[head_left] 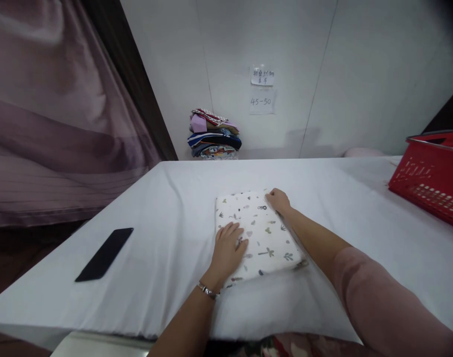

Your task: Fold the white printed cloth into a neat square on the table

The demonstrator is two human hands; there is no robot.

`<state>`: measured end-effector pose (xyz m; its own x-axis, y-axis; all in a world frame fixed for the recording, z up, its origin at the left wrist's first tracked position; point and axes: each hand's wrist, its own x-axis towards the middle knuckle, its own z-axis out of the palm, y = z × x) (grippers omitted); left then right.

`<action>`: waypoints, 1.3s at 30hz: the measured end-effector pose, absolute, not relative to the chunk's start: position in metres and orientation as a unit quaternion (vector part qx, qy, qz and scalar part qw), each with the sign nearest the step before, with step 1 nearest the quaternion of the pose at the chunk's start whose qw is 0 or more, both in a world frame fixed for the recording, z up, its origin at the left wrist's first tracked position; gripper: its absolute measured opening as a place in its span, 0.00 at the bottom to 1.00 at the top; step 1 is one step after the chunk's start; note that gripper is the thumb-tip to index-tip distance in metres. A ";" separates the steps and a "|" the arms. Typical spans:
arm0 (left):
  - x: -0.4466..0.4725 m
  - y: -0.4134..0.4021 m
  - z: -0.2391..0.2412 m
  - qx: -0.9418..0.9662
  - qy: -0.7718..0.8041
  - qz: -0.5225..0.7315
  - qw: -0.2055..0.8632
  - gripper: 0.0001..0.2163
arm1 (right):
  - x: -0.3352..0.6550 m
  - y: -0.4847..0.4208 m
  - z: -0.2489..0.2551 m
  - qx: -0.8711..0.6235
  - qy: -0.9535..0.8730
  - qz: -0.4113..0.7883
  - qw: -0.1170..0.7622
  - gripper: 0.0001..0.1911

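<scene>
A white cloth [256,233] printed with small palms, leaves and animals lies folded into a rough rectangle in front of me. My left hand [228,248] rests flat on its left side, fingers stretched out; a metal bracelet circles that wrist. At the cloth's far right corner, my right hand [279,201] has its fingers closed in a pinch on the edge. The fabric's near right corner shows several layers. What lies beneath the cloth is hidden.
A white-covered table [166,208] carries a dark flat slab [105,254] at left. A red perforated basket [430,178] stands at right. Beyond the far edge sits a stack of folded fabrics [214,136] by the wall, below paper signs [262,101]. A pinkish curtain [55,114] hangs at left.
</scene>
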<state>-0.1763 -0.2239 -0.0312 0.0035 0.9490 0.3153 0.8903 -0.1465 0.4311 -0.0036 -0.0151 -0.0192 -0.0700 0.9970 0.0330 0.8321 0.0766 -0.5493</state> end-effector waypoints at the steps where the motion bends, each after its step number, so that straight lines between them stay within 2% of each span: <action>1: -0.176 -0.224 -0.031 0.707 0.650 0.275 0.053 0.14 | -0.003 -0.013 -0.021 -0.654 -0.700 0.207 0.198 0.11; 8: -0.175 -0.223 -0.032 0.698 0.650 0.293 0.066 0.13 | -0.001 -0.003 -0.023 -0.650 -0.709 0.216 0.169 0.12; 12: -0.181 -0.219 -0.031 0.658 0.659 0.360 0.060 0.12 | 0.000 -0.003 -0.023 -0.652 -0.710 0.214 0.155 0.14; 15: -0.194 -0.216 -0.029 0.585 0.703 0.403 0.039 0.15 | -0.001 -0.003 -0.022 -0.652 -0.714 0.212 0.141 0.15; 19: -0.210 -0.214 -0.028 0.498 0.777 0.367 0.113 0.24 | -0.002 -0.003 -0.022 -0.645 -0.725 0.212 0.118 0.17; 25: -0.214 -0.206 -0.032 0.480 0.781 0.353 0.187 0.26 | 0.006 -0.007 -0.019 -0.641 -0.724 0.235 0.099 0.18; 28: -0.224 -0.188 -0.023 0.502 0.756 0.375 0.190 0.26 | 0.009 -0.013 -0.016 -0.642 -0.711 0.264 0.110 0.17; 31: -0.246 -0.164 -0.008 0.530 0.757 0.355 0.143 0.25 | 0.011 -0.024 -0.014 -0.635 -0.698 0.309 0.120 0.17; 36: -0.273 -0.147 0.001 0.556 0.799 0.191 0.127 0.20 | 0.022 -0.058 -0.018 -0.587 -0.619 0.455 0.256 0.22; 39: -0.259 -0.163 -0.002 0.581 0.786 0.208 0.036 0.17 | 0.035 -0.084 -0.022 -0.557 -0.572 0.526 0.293 0.19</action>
